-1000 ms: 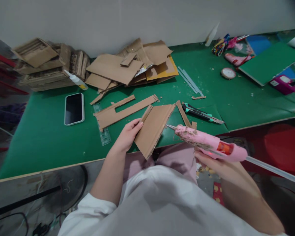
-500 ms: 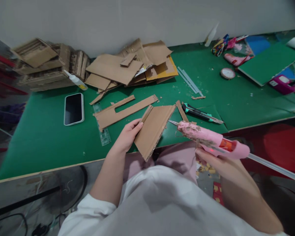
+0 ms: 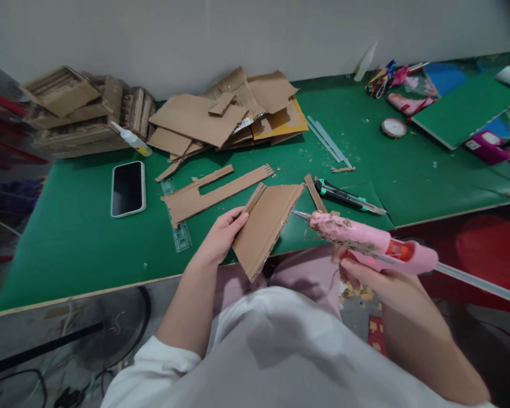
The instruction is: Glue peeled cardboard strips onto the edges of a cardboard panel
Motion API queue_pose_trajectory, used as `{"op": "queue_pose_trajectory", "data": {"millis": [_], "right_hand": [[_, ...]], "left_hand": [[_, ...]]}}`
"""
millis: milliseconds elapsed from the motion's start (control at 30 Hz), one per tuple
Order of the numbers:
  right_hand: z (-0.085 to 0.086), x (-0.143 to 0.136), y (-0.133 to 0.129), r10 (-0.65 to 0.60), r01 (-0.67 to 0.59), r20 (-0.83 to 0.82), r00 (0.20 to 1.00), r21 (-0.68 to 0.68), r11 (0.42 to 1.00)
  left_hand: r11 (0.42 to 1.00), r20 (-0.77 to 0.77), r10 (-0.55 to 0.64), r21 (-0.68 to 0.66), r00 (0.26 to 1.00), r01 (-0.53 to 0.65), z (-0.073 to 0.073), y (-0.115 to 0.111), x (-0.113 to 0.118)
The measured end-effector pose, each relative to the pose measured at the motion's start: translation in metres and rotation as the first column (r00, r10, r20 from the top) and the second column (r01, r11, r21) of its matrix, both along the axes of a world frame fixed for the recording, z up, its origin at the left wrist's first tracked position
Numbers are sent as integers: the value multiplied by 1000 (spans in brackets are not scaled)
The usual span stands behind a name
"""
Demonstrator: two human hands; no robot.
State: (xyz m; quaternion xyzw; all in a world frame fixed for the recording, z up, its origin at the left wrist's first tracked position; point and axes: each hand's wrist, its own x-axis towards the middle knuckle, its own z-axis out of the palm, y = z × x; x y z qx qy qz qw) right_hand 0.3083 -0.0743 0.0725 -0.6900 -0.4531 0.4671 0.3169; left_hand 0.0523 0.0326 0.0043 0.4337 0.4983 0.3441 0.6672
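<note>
My left hand [image 3: 226,233] is closed on the left edge of a cardboard piece [image 3: 267,224], thumb on top where a narrow strip runs along that edge. The piece is tilted over the table's front edge. In my right hand [image 3: 365,275] is a pink hot glue gun [image 3: 361,238], its body crusted with cardboard scraps and a clear glue stick [image 3: 480,283] out of its back. The metal nozzle points left, a small gap from the cardboard's right edge. Beyond the gun lie a utility knife [image 3: 349,197], blade out, and a short cardboard strip [image 3: 314,192].
On the green table [image 3: 80,255] are a phone [image 3: 128,188], a clear ruler [image 3: 182,238] under a cut cardboard piece [image 3: 221,195], a glue bottle [image 3: 131,140], cardboard sheets [image 3: 199,116], stacked cardboard frames [image 3: 80,122], glue sticks [image 3: 325,140] and a tape roll [image 3: 393,128].
The glue gun has shifted slightly right, its nozzle a little farther from the cardboard's edge. My left hand and the cardboard have barely moved.
</note>
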Motion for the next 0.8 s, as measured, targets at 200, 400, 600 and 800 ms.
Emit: {"op": "queue_pose_trajectory", "data": {"millis": [200,400,600,800], "right_hand": [[10,-4,1,5,-8,-79,997,-35,999],[12,-8,0,-46,46,-9,999,6,999],[8,-4,-1,17,-20,69,997,45,999],[2,-3,-1,-16,10,100,995,60,998]], "left_hand": [[1000,-2,15,-16,1000,-15,2,0,1],[1000,-17,2,-11,1000,-2,3,0,1],[1000,-24,-2,-5,1000,1,2,1,2],[1000,-37,-2,-1,999,2,1,1,1]]}}
